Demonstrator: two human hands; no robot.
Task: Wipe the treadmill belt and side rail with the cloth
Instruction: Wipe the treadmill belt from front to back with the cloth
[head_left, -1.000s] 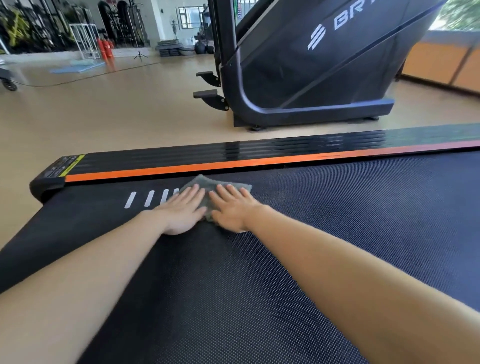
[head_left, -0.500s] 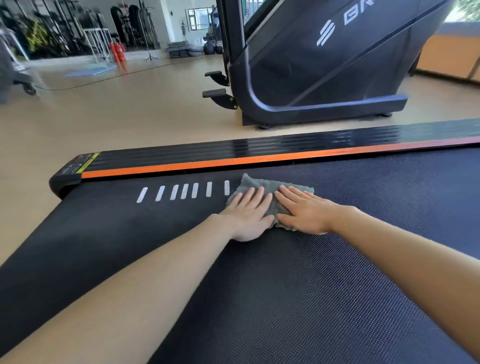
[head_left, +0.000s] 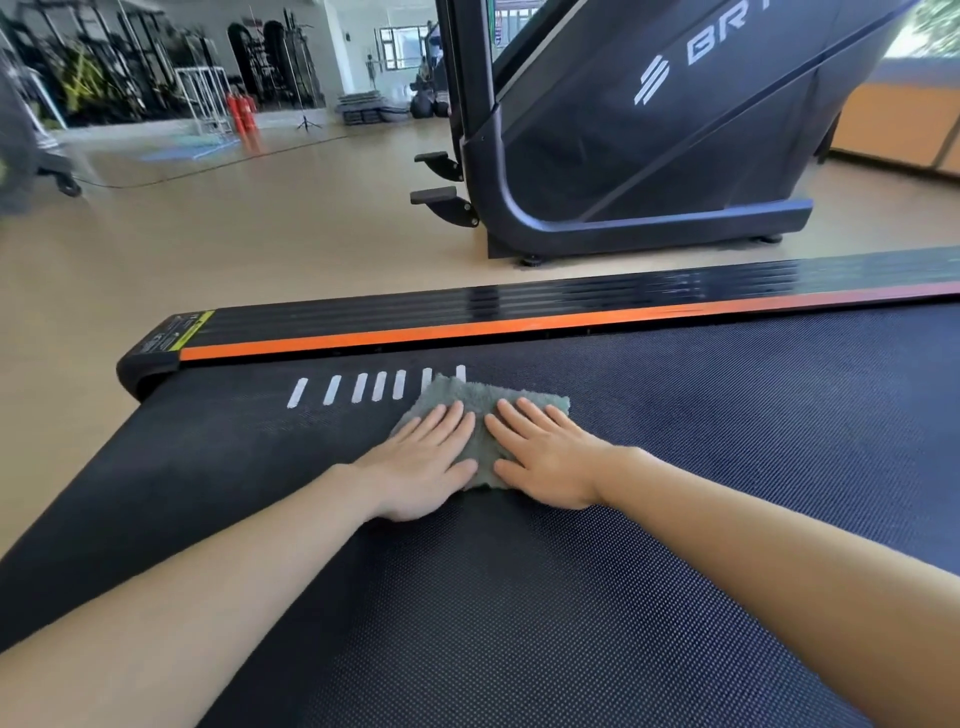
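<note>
While the left hand (head_left: 421, 462) and right hand (head_left: 545, 460) press flat, fingers extended, on the grey fleecy cloth (head_left: 480, 415) upon the black textured treadmill belt (head_left: 519, 597), the black-and-orange side rail (head_left: 519, 312) appears not yet wiped.

the cloth (head_left: 480, 410) lies on the treadmill belt (head_left: 519, 597), under the left hand (head_left: 423, 467) and right hand (head_left: 545, 462), which lie side by side; the side rail (head_left: 519, 312) runs behind it.
</note>
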